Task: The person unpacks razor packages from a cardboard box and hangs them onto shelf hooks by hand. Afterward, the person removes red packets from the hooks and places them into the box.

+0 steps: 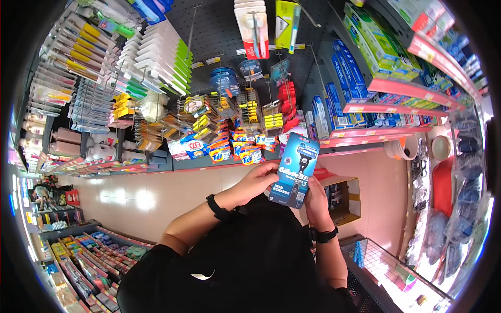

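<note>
Blue Gillette razor pack [293, 169] sat in your two-handed grip: left hand [261, 181] on its left edge, right hand [316, 199] lower right, out past the shelf [190, 166] front edge. Probably light, stiff, slick; side edges suited holding.

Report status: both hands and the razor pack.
Left hand and right hand gripping Gillette razor pack at its edges. Pack tilted, printed front in view. Nothing but the hands in front of it.

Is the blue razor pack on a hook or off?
Off: only the left hand and right hand hold the razor pack.
</note>
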`<action>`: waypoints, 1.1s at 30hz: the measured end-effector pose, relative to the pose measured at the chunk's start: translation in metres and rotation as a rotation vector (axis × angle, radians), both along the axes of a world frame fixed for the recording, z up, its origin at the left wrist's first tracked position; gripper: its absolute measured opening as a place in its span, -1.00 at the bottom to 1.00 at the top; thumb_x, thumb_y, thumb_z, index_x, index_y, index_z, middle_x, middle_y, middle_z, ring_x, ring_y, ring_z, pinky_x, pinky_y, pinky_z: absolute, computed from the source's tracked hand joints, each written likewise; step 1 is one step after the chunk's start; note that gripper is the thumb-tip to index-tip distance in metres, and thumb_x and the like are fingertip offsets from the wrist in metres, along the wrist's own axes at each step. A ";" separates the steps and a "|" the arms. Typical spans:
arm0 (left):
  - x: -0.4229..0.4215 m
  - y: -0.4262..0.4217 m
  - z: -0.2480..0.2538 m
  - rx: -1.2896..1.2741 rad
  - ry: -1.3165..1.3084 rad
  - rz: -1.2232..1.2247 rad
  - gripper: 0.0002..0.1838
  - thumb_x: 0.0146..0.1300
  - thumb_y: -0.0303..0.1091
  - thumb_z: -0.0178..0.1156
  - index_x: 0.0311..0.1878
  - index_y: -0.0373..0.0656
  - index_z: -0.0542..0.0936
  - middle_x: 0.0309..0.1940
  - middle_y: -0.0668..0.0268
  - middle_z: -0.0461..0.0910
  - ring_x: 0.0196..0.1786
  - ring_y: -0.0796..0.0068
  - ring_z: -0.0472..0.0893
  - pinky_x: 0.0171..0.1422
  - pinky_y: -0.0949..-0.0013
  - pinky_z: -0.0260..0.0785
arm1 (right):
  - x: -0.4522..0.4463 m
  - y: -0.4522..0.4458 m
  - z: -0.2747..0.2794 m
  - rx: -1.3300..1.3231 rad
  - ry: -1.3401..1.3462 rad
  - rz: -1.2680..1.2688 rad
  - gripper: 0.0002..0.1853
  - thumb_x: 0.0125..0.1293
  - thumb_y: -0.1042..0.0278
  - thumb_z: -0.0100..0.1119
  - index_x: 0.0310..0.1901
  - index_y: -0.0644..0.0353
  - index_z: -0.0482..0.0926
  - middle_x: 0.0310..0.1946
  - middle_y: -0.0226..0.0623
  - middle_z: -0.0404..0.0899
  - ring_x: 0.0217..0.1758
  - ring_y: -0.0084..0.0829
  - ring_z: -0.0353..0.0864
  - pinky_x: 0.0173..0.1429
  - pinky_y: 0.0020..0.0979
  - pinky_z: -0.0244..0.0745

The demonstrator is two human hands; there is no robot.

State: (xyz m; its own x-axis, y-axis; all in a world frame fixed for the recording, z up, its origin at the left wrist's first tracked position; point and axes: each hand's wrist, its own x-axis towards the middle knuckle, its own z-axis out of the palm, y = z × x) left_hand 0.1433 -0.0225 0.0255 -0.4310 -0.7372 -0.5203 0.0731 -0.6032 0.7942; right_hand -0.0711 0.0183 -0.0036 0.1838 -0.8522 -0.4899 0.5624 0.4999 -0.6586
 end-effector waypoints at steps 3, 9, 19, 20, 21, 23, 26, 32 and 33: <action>0.013 -0.009 -0.006 -0.011 -0.004 0.001 -0.68 0.47 -0.30 0.10 0.21 -0.18 0.53 -0.04 0.44 0.59 -0.02 0.67 0.53 0.07 0.48 0.40 | 0.009 -0.010 -0.006 -0.005 0.068 0.017 -0.61 0.63 0.19 -0.20 0.21 0.29 0.47 0.06 -0.31 0.58 0.12 -0.46 0.57 0.22 -0.38 0.46; 0.040 -0.025 -0.022 -0.023 -0.015 0.011 -0.67 0.47 -0.27 0.10 0.22 -0.17 0.53 -0.05 0.42 0.60 -0.02 0.64 0.55 0.06 0.44 0.42 | 0.036 -0.037 -0.001 0.018 0.150 0.059 -0.65 0.60 0.24 -0.14 0.15 0.31 0.52 0.01 -0.31 0.59 0.04 -0.54 0.52 0.16 -0.47 0.42; 0.068 -0.054 -0.038 0.166 0.226 0.317 -0.66 0.41 -0.44 0.01 0.20 -0.26 0.52 -0.03 0.29 0.66 0.02 0.48 0.65 0.16 0.33 0.50 | 0.064 -0.076 -0.004 0.015 0.315 0.244 -0.62 0.63 0.21 -0.14 0.25 0.30 0.43 0.09 -0.27 0.58 0.11 -0.47 0.58 0.22 -0.37 0.46; 0.071 -0.057 -0.036 0.229 0.250 0.321 -0.67 0.40 -0.44 -0.01 0.17 -0.25 0.54 -0.05 0.28 0.66 -0.03 0.46 0.67 0.10 0.32 0.53 | 0.065 -0.079 -0.005 -0.037 0.317 0.253 -0.62 0.62 0.24 -0.11 0.28 0.30 0.40 0.12 -0.25 0.58 0.14 -0.45 0.58 0.24 -0.37 0.46; 0.074 -0.061 -0.032 0.289 0.275 0.323 -0.67 0.39 -0.43 -0.03 0.14 -0.25 0.56 -0.08 0.27 0.67 -0.08 0.44 0.69 0.05 0.30 0.57 | 0.067 -0.082 -0.007 -0.092 0.319 0.261 -0.61 0.61 0.26 -0.07 0.31 0.31 0.37 0.14 -0.22 0.58 0.16 -0.44 0.58 0.26 -0.38 0.45; 0.079 -0.068 -0.037 0.346 0.352 0.238 -0.69 0.39 -0.41 -0.03 0.11 -0.23 0.57 -0.14 0.27 0.67 -0.15 0.44 0.69 -0.04 0.32 0.58 | 0.078 -0.087 -0.011 -0.147 0.383 0.221 -0.65 0.57 0.29 0.00 0.25 0.28 0.40 0.05 -0.25 0.57 0.04 -0.42 0.60 0.19 -0.37 0.50; 0.085 -0.074 -0.050 0.448 0.525 -0.054 -0.72 0.43 -0.34 -0.05 0.04 -0.15 0.60 -0.31 0.33 0.66 -0.35 0.51 0.69 -0.31 0.41 0.57 | 0.087 -0.100 0.013 -0.157 0.268 0.267 -0.68 0.52 0.35 0.10 0.21 0.26 0.41 -0.03 -0.27 0.56 -0.05 -0.41 0.61 0.14 -0.35 0.54; 0.086 -0.080 -0.051 0.190 0.424 -0.038 -0.60 0.50 -0.05 0.10 0.12 -0.20 0.58 -0.19 0.31 0.68 -0.22 0.52 0.71 -0.16 0.41 0.62 | 0.091 -0.110 0.007 -0.118 0.154 0.313 -0.61 0.51 0.42 0.09 0.30 0.31 0.38 0.15 -0.28 0.53 0.21 -0.47 0.50 0.33 -0.37 0.39; 0.089 -0.079 -0.039 0.236 0.452 0.027 -0.59 0.49 -0.08 0.13 0.16 -0.21 0.57 -0.13 0.28 0.69 -0.16 0.51 0.72 -0.10 0.41 0.63 | 0.092 -0.112 0.003 -0.091 0.238 0.286 -0.63 0.50 0.42 0.11 0.27 0.31 0.40 0.09 -0.30 0.55 0.14 -0.50 0.51 0.31 -0.39 0.40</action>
